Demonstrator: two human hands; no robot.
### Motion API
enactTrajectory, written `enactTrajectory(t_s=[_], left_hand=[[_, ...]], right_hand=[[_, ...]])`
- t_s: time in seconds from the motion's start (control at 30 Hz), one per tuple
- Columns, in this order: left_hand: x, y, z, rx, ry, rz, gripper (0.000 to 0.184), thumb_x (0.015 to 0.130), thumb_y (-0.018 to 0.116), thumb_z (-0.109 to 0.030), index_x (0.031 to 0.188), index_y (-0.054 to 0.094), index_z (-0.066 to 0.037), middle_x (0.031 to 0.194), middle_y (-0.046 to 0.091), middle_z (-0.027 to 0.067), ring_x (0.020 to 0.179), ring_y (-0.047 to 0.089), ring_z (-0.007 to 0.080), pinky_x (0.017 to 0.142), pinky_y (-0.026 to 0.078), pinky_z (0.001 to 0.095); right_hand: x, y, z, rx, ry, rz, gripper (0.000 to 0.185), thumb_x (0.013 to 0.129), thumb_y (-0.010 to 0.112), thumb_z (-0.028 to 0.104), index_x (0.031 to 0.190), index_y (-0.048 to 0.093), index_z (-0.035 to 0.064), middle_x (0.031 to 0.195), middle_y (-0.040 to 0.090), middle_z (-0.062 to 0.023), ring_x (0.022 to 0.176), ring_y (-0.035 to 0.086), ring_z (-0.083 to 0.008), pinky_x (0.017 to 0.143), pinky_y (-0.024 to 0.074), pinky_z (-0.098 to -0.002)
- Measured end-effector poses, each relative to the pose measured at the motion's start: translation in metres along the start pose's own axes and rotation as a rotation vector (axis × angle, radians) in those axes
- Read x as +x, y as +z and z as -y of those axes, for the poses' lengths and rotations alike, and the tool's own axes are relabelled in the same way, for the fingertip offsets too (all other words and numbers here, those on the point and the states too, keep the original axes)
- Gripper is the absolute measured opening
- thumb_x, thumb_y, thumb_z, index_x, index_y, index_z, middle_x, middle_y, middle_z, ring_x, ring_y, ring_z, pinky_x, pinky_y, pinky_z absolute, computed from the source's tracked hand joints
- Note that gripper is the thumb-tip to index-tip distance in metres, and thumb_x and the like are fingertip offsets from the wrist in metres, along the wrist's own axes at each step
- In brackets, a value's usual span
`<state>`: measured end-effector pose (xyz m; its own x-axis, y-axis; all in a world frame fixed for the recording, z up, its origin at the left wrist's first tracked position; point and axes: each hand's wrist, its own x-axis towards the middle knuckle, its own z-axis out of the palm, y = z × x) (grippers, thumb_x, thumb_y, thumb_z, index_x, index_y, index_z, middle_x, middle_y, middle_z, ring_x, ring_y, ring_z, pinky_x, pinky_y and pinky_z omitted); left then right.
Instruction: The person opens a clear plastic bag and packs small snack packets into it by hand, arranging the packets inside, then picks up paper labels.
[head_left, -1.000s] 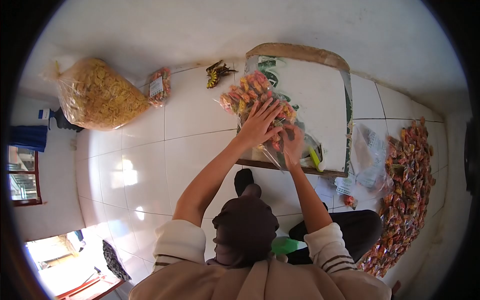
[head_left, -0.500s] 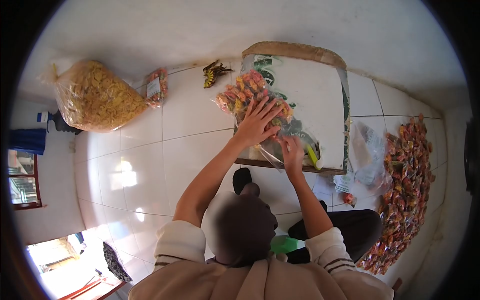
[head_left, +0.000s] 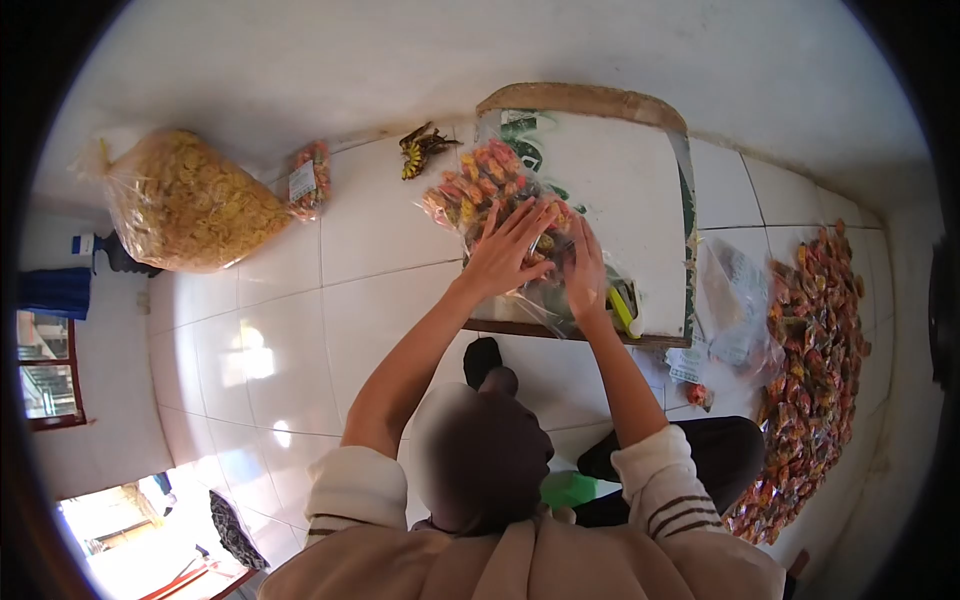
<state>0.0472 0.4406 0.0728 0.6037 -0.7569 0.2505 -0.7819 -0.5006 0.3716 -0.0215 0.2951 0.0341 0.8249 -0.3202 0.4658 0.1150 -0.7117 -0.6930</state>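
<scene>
A clear plastic bag [head_left: 490,168] full of small red and orange wrapped packets lies on the low white-topped table [head_left: 630,180]. My left hand [head_left: 508,248] rests on the bag with its fingers spread. Against the bag's right side lies my right hand [head_left: 585,270], its fingers stretched out. The loose end of the bag reaches down toward the table's near edge, partly under my hands. Just right of my right hand is a yellow-green cutter-like tool [head_left: 625,308].
A heap of wrapped packets [head_left: 815,360] covers the floor at the right, beside clear plastic bags [head_left: 735,300]. A large bag of yellow chips [head_left: 195,200], a small filled bag [head_left: 309,180] and bananas [head_left: 415,155] lie along the wall.
My right hand has moved up from the bag's loose end to its side, its fingers going from pinched to stretched out. My left hand stays on the bag.
</scene>
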Motion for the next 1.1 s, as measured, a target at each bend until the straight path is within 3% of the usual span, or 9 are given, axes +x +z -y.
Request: enactTrajectory(t_s=[0.27,0.37,0.43,0.53,0.67,0.73,0.83,0.93,1.1], left_hand=[[0.0,-0.001,0.004,0.054,0.046,0.023,0.074,0.077,0.056,-0.047,0.138,0.024,-0.02,0.143,0.024,0.0049,0.133,0.019,0.0245,0.105,0.005,0.0559],[0.001,-0.003,0.003,0.001,0.032,0.002,0.075,0.077,0.055,-0.048,0.138,0.025,-0.017,0.143,0.024,0.0051,0.133,0.018,0.025,0.105,0.005,0.0555],[0.001,-0.003,0.003,0.012,0.045,-0.011,0.076,0.077,0.055,-0.049,0.138,0.025,-0.014,0.143,0.025,0.0059,0.134,0.017,0.0247,0.106,0.005,0.0545],[0.002,-0.002,0.005,0.093,0.047,0.056,0.076,0.077,0.055,-0.05,0.137,0.026,-0.013,0.143,0.023,0.0062,0.134,0.017,0.0242,0.106,0.004,0.0541],[0.003,-0.002,0.007,0.128,0.041,0.055,0.081,0.077,0.056,-0.049,0.139,0.021,-0.01,0.143,0.022,0.0085,0.134,0.017,0.0244,0.107,0.005,0.0524],[0.003,-0.003,0.006,-0.07,-0.013,-0.054,0.089,0.076,0.058,-0.048,0.14,0.013,-0.006,0.142,0.023,0.0114,0.133,0.017,0.025,0.107,0.005,0.05],[0.003,-0.003,0.005,-0.095,-0.038,-0.068,0.097,0.074,0.061,-0.048,0.14,0.006,-0.004,0.141,0.024,0.0135,0.133,0.018,0.0254,0.108,0.004,0.0485],[0.003,-0.006,0.005,-0.116,-0.045,-0.017,0.1,0.072,0.063,-0.05,0.14,0.006,-0.004,0.141,0.024,0.0129,0.133,0.019,0.0252,0.108,0.005,0.0488],[0.002,-0.008,0.008,-0.017,0.033,0.047,0.099,0.071,0.063,-0.05,0.14,0.009,-0.005,0.141,0.025,0.0124,0.133,0.02,0.025,0.108,0.006,0.0493]], right_hand=[[0.015,0.015,-0.005,0.116,0.101,0.053,0.036,0.079,0.05,-0.005,0.114,0.049,0.0014,0.107,0.051,-0.0195,0.092,0.053,-0.0353,0.075,0.0442,-0.0403],[0.019,0.023,-0.005,0.141,0.147,-0.138,0.024,0.082,0.05,0.0,0.105,0.052,-0.0014,0.092,0.055,-0.0197,0.08,0.055,-0.0318,0.069,0.0442,-0.0364],[0.028,0.016,0.003,0.248,0.613,0.044,0.018,0.085,0.051,0.007,0.1,0.054,-0.0035,0.076,0.056,-0.0177,0.067,0.054,-0.0279,0.065,0.0434,-0.0334],[0.034,0.015,0.002,0.283,0.673,0.052,0.02,0.087,0.051,0.013,0.096,0.055,-0.0044,0.066,0.054,-0.0155,0.059,0.05,-0.0242,0.061,0.0425,-0.0314],[0.021,0.012,0.006,0.328,0.48,-0.013,0.019,0.084,0.054,0.008,0.1,0.055,-0.0024,0.077,0.056,-0.0154,0.064,0.054,-0.0221,0.064,0.0442,-0.0322],[0.008,0.008,0.01,0.415,0.316,-0.206,0.025,0.08,0.056,0.002,0.105,0.055,0.0008,0.09,0.056,-0.0143,0.071,0.057,-0.0225,0.067,0.0461,-0.033],[0.007,0.001,0.001,0.24,0.149,-0.023,0.035,0.076,0.058,-0.002,0.11,0.054,0.0046,0.1,0.054,-0.0128,0.078,0.059,-0.0253,0.069,0.0474,-0.0343],[0.023,0.009,0.003,0.207,-0.008,-0.061,0.029,0.076,0.059,0.0,0.104,0.056,0.0054,0.096,0.055,-0.0118,0.078,0.058,-0.0271,0.067,0.0475,-0.0338],[0.034,0.012,0.003,0.192,-0.003,0.043,0.015,0.077,0.06,0.004,0.092,0.057,0.0041,0.086,0.057,-0.0121,0.075,0.057,-0.0305,0.063,0.0465,-0.0362]])
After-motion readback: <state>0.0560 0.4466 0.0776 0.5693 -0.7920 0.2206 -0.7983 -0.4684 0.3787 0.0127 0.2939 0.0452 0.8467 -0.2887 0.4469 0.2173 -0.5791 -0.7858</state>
